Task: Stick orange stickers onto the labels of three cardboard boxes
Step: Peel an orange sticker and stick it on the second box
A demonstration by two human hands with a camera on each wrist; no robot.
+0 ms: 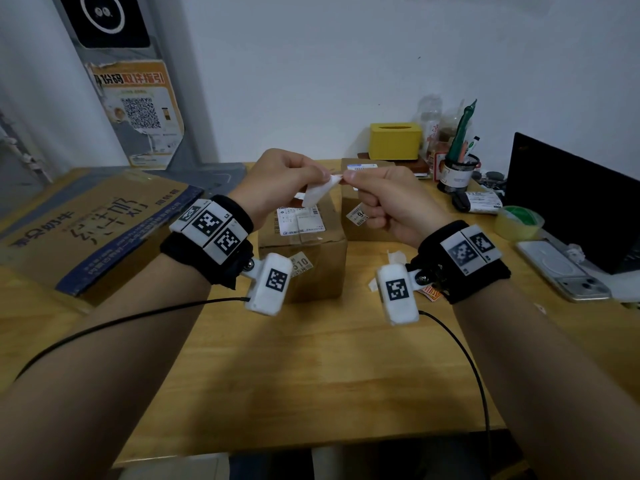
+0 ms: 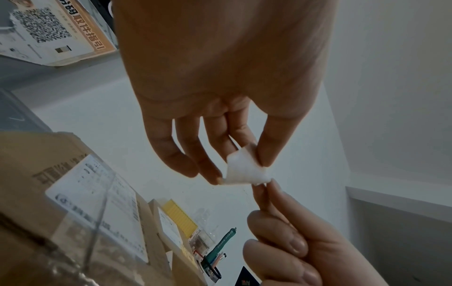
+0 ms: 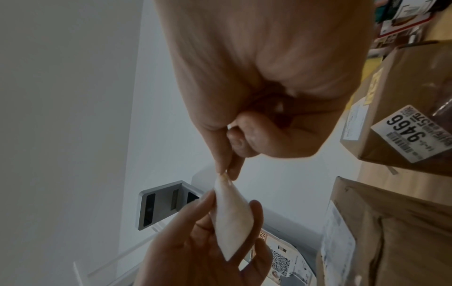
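- Left hand (image 1: 277, 183) raised above the wooden desk (image 1: 311, 358), thumb and fingers (image 2: 266, 149) pinching a small white folded backing paper (image 1: 317, 195); other fingers loosely extended.
- Right hand (image 1: 388, 206) just beside it, thumb and forefinger pinched on the paper's corner tip, where a sliver of orange sticker (image 3: 223, 175) shows; remaining fingers curled in.
- Both hands hover over two small brown cardboard boxes: near box (image 1: 304, 258) with a white printed shipping label (image 1: 300, 220) on top, far box (image 1: 367, 202) behind and to the right, with a small white numbered tag reading 9466 (image 3: 413, 133) on its side.
- Large flat brown and blue cardboard carton (image 1: 90, 230) lies at the desk's left.
- Right side of the desk: yellow tissue box (image 1: 394, 140), black mesh pen cup (image 1: 459, 173), roll of clear tape (image 1: 517, 221), white phone (image 1: 561, 271), dark laptop (image 1: 571, 199).
- Scraps of white paper (image 1: 396, 256) on the desk near the right wrist.
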